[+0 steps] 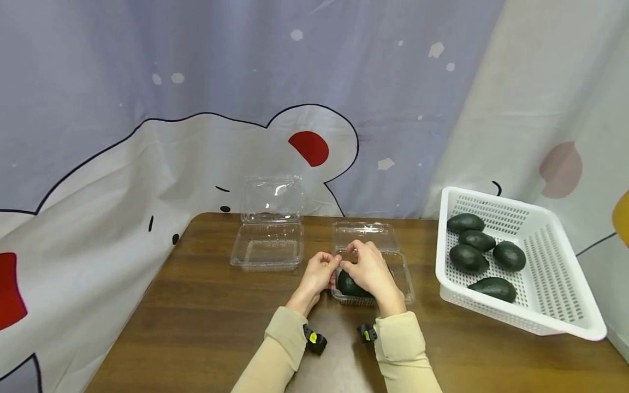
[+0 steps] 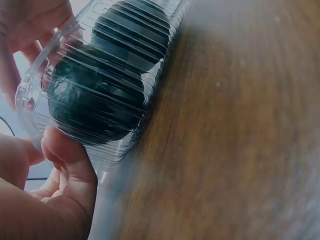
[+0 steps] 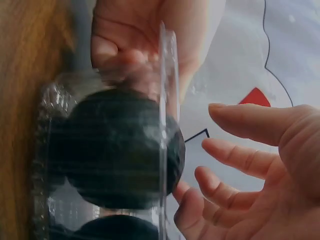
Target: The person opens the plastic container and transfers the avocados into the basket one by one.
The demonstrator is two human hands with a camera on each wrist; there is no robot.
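Observation:
My left hand (image 1: 316,275) holds the left edge of a clear plastic clamshell box (image 1: 407,286), its thumb and fingers at the rim. The lid (image 1: 368,236) is folded back behind the base. Dark green avocados lie inside; in the left wrist view, one avocado (image 2: 95,95) shows through the ribbed side with another beyond it. Over the box hovers my right hand (image 1: 372,270). Its fingers are spread and slightly bent, and in the right wrist view they appear apart from the nearer avocado (image 3: 117,150). From above, the right hand covers part of the contents.
A second clear clamshell box (image 1: 267,262) stands to the left with its lid raised. On the right, a white plastic basket (image 1: 565,322) holds several avocados (image 1: 469,258). A printed curtain (image 1: 393,82) hangs behind the wooden table (image 1: 196,305).

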